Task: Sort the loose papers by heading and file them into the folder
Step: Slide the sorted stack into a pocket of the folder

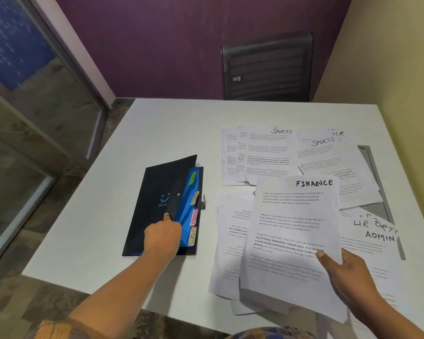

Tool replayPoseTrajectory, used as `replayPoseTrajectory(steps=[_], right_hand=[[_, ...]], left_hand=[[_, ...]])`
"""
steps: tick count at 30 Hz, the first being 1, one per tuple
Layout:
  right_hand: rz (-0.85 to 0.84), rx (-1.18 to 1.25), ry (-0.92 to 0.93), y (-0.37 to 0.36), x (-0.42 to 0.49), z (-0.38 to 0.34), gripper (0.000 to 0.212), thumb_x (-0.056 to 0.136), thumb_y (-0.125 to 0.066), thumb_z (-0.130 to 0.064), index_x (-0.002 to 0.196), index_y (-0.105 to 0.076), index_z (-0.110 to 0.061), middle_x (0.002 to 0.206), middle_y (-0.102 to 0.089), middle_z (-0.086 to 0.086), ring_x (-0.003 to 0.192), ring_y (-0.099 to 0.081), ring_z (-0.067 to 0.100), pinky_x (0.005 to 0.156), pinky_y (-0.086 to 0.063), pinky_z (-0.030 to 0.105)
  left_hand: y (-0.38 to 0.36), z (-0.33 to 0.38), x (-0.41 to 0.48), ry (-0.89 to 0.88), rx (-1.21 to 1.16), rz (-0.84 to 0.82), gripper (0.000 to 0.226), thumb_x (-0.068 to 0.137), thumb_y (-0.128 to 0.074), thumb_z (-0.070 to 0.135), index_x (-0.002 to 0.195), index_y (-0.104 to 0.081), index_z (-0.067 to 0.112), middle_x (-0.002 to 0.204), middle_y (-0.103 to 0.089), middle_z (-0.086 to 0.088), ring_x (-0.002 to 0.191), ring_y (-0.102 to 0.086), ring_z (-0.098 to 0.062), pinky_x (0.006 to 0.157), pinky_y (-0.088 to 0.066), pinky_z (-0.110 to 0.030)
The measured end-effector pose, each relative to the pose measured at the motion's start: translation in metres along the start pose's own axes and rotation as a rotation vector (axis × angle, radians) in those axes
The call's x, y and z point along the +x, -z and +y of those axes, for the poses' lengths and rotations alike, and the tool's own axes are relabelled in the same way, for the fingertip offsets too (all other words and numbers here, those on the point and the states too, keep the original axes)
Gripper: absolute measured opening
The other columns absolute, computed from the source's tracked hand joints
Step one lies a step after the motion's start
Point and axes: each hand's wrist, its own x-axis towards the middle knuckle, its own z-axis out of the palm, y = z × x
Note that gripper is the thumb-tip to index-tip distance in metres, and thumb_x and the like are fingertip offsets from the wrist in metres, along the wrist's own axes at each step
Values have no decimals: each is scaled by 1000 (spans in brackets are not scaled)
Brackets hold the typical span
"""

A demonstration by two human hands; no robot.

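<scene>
A black folder (157, 196) lies on the white table (171, 128), its front flap raised a little over blue dividers (190, 206) with tabs reading FINANCE and SPORTS. My left hand (162, 237) grips the flap's edge, thumb on top and fingers curled under it. My right hand (345, 272) pinches a sheet headed FINANCE (291, 231) at its right edge and holds it above the loose papers (228, 243). Sheets headed SPORTS (267, 152), HR and ADMIN (375, 238) are spread across the right side of the table.
A black mesh chair (267, 67) stands behind the table against a purple wall. A yellow wall runs along the right edge. A glass door (22, 94) is at the left. A grey strip (375, 172) shows under the papers at the right.
</scene>
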Motion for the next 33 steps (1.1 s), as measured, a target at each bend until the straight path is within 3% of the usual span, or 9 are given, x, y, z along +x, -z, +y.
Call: replayPoseTrajectory(steps=[5,12,14,19,22,26,31,33], right_hand=[[-1,40,51,-5,-3,-16,15,96,-62,-19,107,-69,-12,87,-72,1,77,-67,20,59,-47,28],[-38,98,132,-19,4,-51,12,95,-64,-20,105,-70,-18,90,-73,-6,83,-69,17,66,-50,29],[-63,126,158,-27,6,-65,13,95,-65,-19,105,-71,-22,94,-74,-4,86,-71,18,70,-51,30],[-111,140,183,-57,13,-100,12,95,-65,-18,105,-69,-20,91,-73,-8,82,-71,13,65,-52,25],[-119,113,198,-80,17,-113,12,95,-65,-19,106,-68,-19,88,-71,-9,80,-68,9,63,-51,23],[-90,26,216,-111,22,-126,7,95,-65,-19,99,-70,-19,91,-72,-1,80,-68,13,68,-52,27],[-40,-240,261,-141,22,-138,18,94,-62,-22,93,-73,-8,88,-74,9,71,-65,18,56,-46,25],[-40,-292,290,-150,18,-143,21,94,-61,-21,94,-74,-5,86,-74,11,71,-65,22,64,-52,31]], left_hand=[[-4,-2,-7,-24,-50,21,32,93,-60,19,124,-57,17,131,-57,-7,83,-67,-20,65,-50,-32],[-8,-6,-13,-109,-212,94,24,95,-50,24,116,-58,17,110,-63,-3,86,-67,-22,67,-52,-35],[-8,-7,-17,-134,-270,119,22,95,-51,25,115,-55,17,111,-64,-3,87,-67,-22,69,-54,-35],[-6,-10,-26,-162,-405,166,29,88,-61,17,114,-48,20,109,-66,-4,79,-63,-26,63,-50,-36],[-9,-14,-26,-162,-467,141,31,88,-60,22,118,-58,24,128,-63,1,88,-67,-25,71,-56,-36],[-17,-17,-29,-129,-572,133,29,95,-49,27,122,-60,23,143,-54,7,95,-68,-20,77,-56,-34],[-18,-19,-41,-99,-736,196,40,103,-41,33,142,-46,25,151,-45,9,104,-67,-12,88,-54,-25],[-18,-22,-43,-97,-800,215,40,103,-41,33,142,-47,26,152,-45,9,104,-67,-13,91,-55,-27]])
